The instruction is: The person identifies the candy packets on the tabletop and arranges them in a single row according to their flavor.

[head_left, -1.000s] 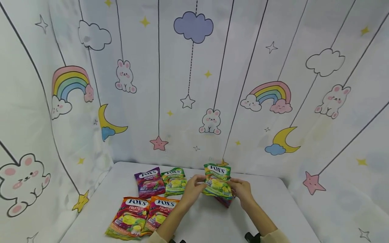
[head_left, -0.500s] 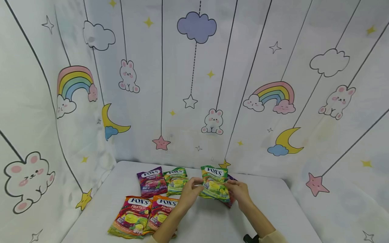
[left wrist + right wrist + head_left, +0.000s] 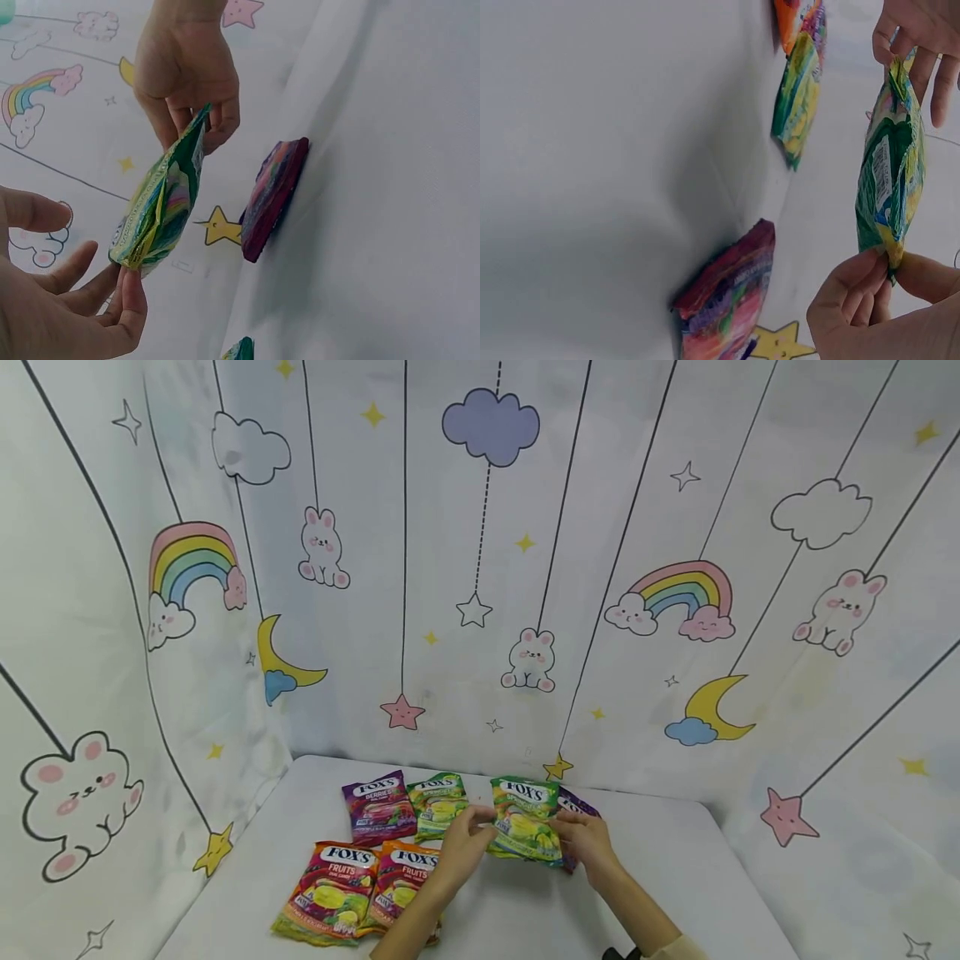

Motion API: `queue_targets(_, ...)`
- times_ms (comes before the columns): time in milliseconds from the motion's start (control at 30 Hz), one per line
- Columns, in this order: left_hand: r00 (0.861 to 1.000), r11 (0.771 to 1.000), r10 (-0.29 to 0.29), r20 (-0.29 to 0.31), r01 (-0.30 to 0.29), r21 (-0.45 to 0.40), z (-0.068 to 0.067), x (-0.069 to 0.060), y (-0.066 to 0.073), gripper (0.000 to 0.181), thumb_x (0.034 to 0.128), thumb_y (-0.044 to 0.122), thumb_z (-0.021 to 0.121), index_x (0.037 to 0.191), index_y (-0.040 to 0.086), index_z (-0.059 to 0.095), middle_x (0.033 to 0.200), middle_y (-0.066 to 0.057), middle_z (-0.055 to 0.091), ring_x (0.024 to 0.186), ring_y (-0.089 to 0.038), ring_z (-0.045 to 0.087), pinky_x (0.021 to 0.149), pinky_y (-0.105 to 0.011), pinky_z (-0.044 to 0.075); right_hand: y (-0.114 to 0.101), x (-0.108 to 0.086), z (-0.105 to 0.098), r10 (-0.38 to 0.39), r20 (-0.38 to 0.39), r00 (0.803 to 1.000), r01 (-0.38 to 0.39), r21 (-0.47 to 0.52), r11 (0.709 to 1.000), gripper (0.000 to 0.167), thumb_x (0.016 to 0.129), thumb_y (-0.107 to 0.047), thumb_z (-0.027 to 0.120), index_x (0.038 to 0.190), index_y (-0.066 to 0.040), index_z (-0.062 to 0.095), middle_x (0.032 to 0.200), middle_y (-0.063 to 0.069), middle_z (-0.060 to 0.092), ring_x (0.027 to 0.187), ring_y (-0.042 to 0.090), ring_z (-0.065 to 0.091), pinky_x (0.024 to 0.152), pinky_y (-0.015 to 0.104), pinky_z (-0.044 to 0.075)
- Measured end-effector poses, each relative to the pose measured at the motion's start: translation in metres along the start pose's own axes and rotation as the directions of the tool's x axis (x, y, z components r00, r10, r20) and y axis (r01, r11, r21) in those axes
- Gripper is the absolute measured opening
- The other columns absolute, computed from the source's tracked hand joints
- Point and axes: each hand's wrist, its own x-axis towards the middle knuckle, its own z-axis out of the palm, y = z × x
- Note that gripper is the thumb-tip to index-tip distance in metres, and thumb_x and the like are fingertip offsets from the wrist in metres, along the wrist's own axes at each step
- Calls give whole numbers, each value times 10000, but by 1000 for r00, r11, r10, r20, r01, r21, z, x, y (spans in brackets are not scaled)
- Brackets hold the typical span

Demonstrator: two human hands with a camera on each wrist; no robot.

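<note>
A green Fox's candy bag (image 3: 525, 820) is held up off the table, front toward the head camera. My right hand (image 3: 585, 842) pinches its right edge between thumb and fingers, plain in the right wrist view (image 3: 885, 300). At the opposite edge is my left hand (image 3: 467, 843); in the left wrist view its fingertips touch the bag (image 3: 166, 199) while the thumb stands apart from it. Behind the held bag a purple Fox's bag (image 3: 581, 803) is partly hidden; the right wrist view shows more of this purple bag (image 3: 731, 300).
To the left lie a purple berries bag (image 3: 380, 810) and another green bag (image 3: 437, 808), with two orange-red fruits bags (image 3: 333, 893) in front, one partly behind my left forearm. A patterned curtain (image 3: 465, 543) rises at the back edge of the white table (image 3: 525, 918).
The green bag has moved slightly left and lower, uncovering more of the purple bag behind it. My left thumb and fingers have spread away from its edge. The head view has shifted slightly.
</note>
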Motion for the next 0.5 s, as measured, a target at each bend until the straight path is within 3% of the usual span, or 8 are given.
queue_targets(167,1000,999,-12,-17,12,41,0,-4,1,303,992,189,662,1257,42,664,1270,-105,665,1099,-239,618,844,-369,523,4,-2,3,3,7,1000,-2,-13,1000,407,958,-202,752,1256,63,675,1138,138,717,868,187,681,770,333,586)
queue_targets(367,1000,996,0,-29,3,86,-2,-12,0,284,993,181,655,1247,55,665,1260,-90,670,1090,-239,625,828,-370,540,6,-4,6,-13,17,1000,14,-16,1000,381,941,-175,772,1224,68,692,1223,161,694,882,187,692,779,342,598)
queue_targets(500,1000,995,7,-22,-5,104,-6,-16,-3,277,1001,165,646,1250,44,661,1262,-110,669,1065,-237,631,791,-336,540,6,-7,9,0,29,1000,0,-18,1000,373,917,-178,797,1198,51,707,1116,119,732,861,184,708,799,363,606)
